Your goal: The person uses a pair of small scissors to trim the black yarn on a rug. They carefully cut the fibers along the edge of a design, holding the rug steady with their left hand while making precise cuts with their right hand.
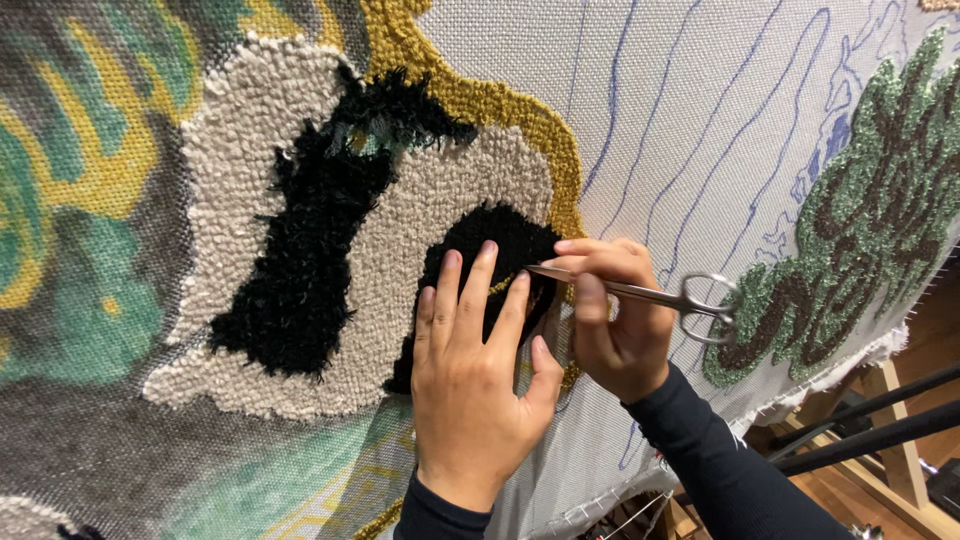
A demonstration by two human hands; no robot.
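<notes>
Pinched between thumb and forefinger of my right hand (615,335), the small steel scissors (640,293) lie nearly flat against the cloth, their blades shut to a thin point that aims leftward at the black tuft patch (490,240) just off my fingertips. Their ring handles stick out to the right of that hand, over bare weave. I see the hand closed around the shank rather than through the rings — a tight hold near the pivot.

From the head view, my left hand (475,370) sits immediately left of the scissors, holding nothing: palm flat on the rug, fingers spread and pressing the pile, with the fingertips on the lower edge of the same black patch and the thumb almost touching my right hand. Around both hands runs a cream looped band (400,230), and past it, up and left, a larger black shaggy shape (300,260). A mustard-yellow outline (480,100) curves above the scissor tips. Right of the grip the grey backing cloth (700,120) is untufted, marked with blue drawn lines, and farther right stands a green and brown tufted figure (870,200). Below the right forearm a wooden frame (900,450) shows — its dark bars cross it.
</notes>
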